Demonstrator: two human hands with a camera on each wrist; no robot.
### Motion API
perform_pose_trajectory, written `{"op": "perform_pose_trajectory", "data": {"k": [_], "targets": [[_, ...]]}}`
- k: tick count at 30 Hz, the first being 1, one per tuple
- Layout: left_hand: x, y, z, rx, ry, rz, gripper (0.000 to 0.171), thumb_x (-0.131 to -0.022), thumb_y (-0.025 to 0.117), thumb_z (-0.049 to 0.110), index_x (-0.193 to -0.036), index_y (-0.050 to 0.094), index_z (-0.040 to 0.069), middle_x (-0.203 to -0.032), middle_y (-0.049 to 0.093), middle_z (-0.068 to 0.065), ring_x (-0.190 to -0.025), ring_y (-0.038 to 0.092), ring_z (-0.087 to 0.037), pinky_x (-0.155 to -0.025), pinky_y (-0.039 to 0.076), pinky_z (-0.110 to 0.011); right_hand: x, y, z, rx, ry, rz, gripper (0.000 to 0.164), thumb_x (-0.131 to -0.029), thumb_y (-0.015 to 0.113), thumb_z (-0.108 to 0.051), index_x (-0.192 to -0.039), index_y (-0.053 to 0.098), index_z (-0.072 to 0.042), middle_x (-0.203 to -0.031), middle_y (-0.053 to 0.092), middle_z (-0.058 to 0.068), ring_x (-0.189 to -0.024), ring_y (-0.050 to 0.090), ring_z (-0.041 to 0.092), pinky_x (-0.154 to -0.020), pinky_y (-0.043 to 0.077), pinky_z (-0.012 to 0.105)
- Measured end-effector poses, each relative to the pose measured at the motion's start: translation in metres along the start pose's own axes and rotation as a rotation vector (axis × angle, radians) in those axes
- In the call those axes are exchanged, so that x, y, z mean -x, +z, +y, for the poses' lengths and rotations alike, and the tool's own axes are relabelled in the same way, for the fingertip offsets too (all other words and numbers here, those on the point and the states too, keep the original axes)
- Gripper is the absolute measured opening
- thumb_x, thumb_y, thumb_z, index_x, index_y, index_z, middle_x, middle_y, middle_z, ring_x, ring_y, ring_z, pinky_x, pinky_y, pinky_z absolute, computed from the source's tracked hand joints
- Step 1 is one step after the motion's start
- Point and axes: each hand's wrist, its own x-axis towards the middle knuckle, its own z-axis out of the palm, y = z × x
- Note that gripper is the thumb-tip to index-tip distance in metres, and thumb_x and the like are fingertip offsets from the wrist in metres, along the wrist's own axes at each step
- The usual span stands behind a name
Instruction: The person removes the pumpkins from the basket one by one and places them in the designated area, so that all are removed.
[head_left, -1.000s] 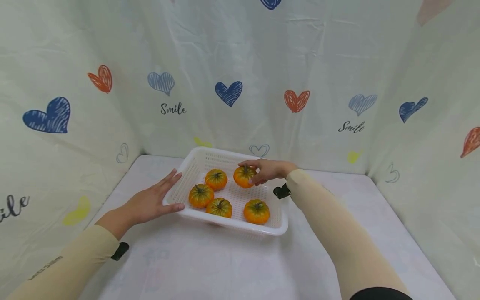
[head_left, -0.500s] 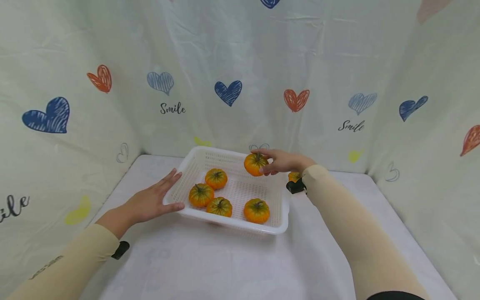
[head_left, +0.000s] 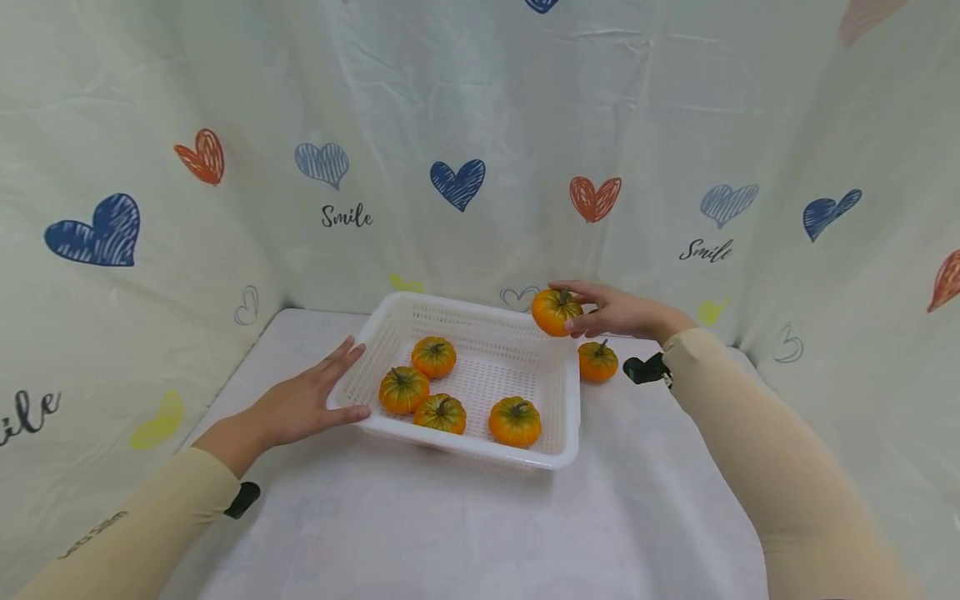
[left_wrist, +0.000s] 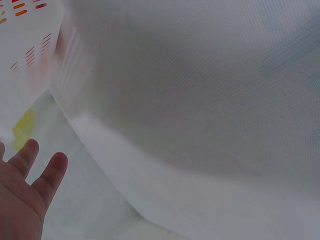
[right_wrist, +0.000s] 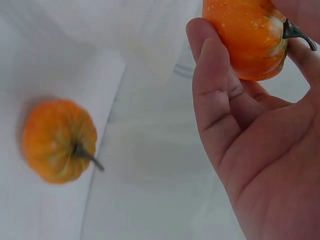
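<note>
lots of table (head_left: 450, 525) before the basket (head_left: 472, 448), left hand (head_left: 309, 402) splayed wide at its rim, right hand (head_left: 617, 312) gripping a pumpkin (head_left: 553, 313)

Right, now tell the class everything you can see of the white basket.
The white basket looks like moulded plastic: shallow, rectangular, round-cornered, with a smooth, wide rim and a perforated floor and sides. It sits upright on the table, slightly angled in the head view. Four pumpkins rest inside, three grouped towards the left, one near the front right. Of the person's hands, the left hand appears to touch its left end, fingers spread.
</note>
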Motion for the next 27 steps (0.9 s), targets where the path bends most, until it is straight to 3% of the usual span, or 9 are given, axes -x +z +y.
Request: {"op": "perform_pose_trajectory", "data": {"k": [15,22,27], "targets": [[-0.001,0.001,-0.001,0.006,-0.002,0.0,0.105,-0.084,0.055,0.076,-0.162,0.005,0.025,-0.167,0.001,-0.009,-0.139,0.032,-0.051,-0.097,0.038,-0.071,0.062,-0.025,0.066,-0.067,0.134,0.178,0.08,-0.096,0.069,-0.022,-0.16,0.021,-0.022,-0.15,0.033,0.024,-0.115,0.056,0.042,-0.102,0.044,0.056],[0.0,0.0,-0.003,-0.003,-0.003,-0.003,0.107,-0.083,0.053,0.078,-0.162,0.006,0.024,-0.167,0.002,-0.01,-0.139,0.031,-0.051,-0.097,0.038,-0.071,0.071,-0.023,0.102,-0.138,0.205,0.224,0.083,-0.098,0.066,-0.026,-0.161,0.013,-0.018,-0.145,0.037,0.027,-0.108,0.059,0.035,-0.103,0.045,0.051],[-0.001,0.001,-0.003,0.0,0.001,-0.003,0.106,-0.084,0.054,0.077,-0.162,0.006,0.023,-0.167,0.002,-0.01,-0.138,0.032,-0.051,-0.097,0.038,-0.071,0.074,-0.017,0.13,-0.185,0.242,0.26,0.084,-0.099,0.065,-0.026,-0.161,0.01,-0.016,-0.142,0.038,0.026,-0.111,0.055,0.043,-0.103,0.045,0.05]]}}
